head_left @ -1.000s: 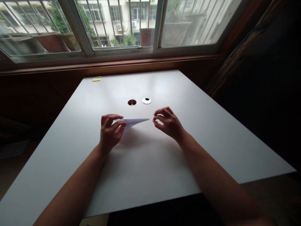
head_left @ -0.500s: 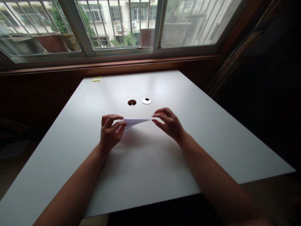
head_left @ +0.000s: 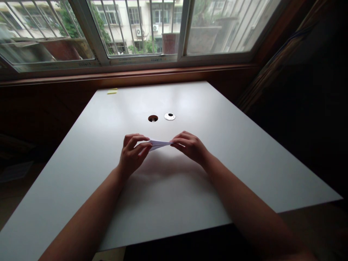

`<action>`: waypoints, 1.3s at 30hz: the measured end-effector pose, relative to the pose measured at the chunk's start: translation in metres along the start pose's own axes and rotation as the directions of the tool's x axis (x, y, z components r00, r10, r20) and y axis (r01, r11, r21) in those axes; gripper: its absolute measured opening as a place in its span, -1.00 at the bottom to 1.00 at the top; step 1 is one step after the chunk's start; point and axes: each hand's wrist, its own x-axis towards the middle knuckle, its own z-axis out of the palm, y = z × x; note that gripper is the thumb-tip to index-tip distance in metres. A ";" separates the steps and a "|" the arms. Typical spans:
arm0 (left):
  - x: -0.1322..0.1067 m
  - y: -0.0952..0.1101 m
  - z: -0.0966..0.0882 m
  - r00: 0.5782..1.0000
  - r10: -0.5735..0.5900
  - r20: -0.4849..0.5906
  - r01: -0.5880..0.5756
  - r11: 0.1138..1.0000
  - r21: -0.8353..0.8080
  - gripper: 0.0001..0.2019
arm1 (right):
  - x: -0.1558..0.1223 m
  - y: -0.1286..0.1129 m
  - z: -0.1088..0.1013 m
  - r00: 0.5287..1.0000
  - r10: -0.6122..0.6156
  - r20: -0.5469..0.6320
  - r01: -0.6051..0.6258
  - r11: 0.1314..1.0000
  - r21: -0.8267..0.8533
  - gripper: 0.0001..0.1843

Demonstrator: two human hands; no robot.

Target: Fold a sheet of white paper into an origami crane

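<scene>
A folded white paper plane (head_left: 159,144), narrow and pointed toward the right, is held just above the white table (head_left: 174,203). My left hand (head_left: 133,150) grips its wider end between thumb and fingers, hiding that part of it. At the pointed tip, my right hand (head_left: 189,144) pinches the paper with thumb and fingertips. Both forearms come in from the near edge, and a soft shadow lies on the table under the paper.
Beyond the hands the tabletop has a round cable hole (head_left: 153,118) and a white round cap (head_left: 170,116) with a dark opening. Yellow sticky notes (head_left: 112,91) lie at the far left edge. A barred window (head_left: 141,29) stands behind the table.
My right hand has closed from an open pose onto the paper plane's tip. My left hand and the plane have shifted slightly right and nearer to me.
</scene>
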 end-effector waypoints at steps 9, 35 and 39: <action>-0.002 -0.003 0.002 0.975 -0.178 0.130 0.191 0.976 -0.103 -0.50 | -0.004 0.000 0.006 0.991 0.128 -0.029 -0.118 0.966 0.232 -0.82; -0.003 0.005 0.001 0.547 -0.330 0.769 0.836 0.160 -0.525 -0.26 | 0.003 -0.012 0.013 0.794 0.608 -0.003 -0.414 0.543 0.730 -0.70; -0.001 0.008 0.000 0.471 -0.272 0.839 0.882 0.110 -0.459 -0.22 | 0.002 -0.010 0.016 0.803 0.595 0.019 -0.418 0.540 0.731 -0.64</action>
